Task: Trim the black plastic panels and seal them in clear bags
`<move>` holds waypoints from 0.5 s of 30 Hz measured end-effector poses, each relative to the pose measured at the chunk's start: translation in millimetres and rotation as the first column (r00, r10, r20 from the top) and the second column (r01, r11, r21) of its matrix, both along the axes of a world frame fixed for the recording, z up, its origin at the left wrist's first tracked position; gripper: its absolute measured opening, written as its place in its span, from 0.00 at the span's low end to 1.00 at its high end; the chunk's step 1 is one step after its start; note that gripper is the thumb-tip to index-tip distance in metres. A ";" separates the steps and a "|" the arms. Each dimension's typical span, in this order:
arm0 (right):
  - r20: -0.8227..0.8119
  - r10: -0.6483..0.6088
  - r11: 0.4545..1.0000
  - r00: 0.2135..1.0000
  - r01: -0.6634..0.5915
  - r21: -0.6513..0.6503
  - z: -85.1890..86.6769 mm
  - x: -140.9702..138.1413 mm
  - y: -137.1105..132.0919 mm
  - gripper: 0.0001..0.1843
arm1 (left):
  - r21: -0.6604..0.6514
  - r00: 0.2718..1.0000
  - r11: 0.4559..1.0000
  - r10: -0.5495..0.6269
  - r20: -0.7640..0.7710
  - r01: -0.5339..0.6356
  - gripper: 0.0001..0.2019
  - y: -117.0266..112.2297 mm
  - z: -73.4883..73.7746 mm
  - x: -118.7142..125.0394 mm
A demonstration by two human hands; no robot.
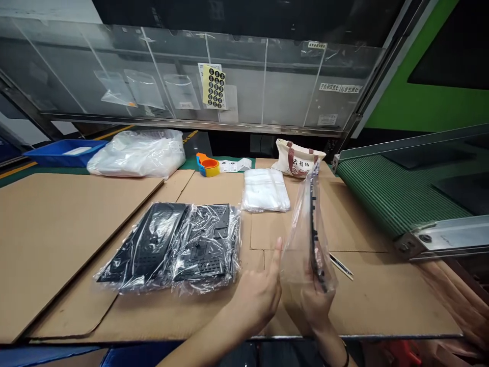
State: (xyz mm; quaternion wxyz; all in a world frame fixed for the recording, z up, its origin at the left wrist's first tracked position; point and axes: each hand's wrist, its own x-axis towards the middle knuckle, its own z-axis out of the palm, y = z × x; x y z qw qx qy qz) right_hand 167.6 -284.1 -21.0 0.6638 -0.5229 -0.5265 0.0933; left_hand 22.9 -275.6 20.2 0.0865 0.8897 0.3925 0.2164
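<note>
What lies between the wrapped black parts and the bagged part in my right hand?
Your left hand, with cardboard beyond it; the head view shows this.

Clear divided panel (pixel 248 76) behind a cardboard-topped table (pixel 367 290), green-belted conveyor (pixel 382 183) at right

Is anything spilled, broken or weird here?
Nothing stands out: I see no spill or break. The bagged black panels lie together, and the right hand holds another panel on edge. The pen-like thing lies slantwise on the cardboard, but that hardly seems odd.
</note>
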 end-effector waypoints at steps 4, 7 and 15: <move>0.375 0.126 0.975 0.918 -0.185 0.126 6.1 10.4 -1.6 0.29 | -0.550 0.905 0.798 0.013 0.425 0.247 0.24 -4.3 8.8 -23.0; 0.342 0.256 0.960 0.904 -0.278 0.017 3.2 3.0 -6.0 0.24 | -0.599 0.616 0.719 0.304 0.727 0.352 0.34 -12.5 16.2 -28.9; -0.080 0.508 0.844 0.858 -0.514 -0.150 5.5 -55.0 -59.9 0.10 | -0.376 0.385 0.852 0.506 0.772 -0.365 0.14 -22.8 32.1 -61.3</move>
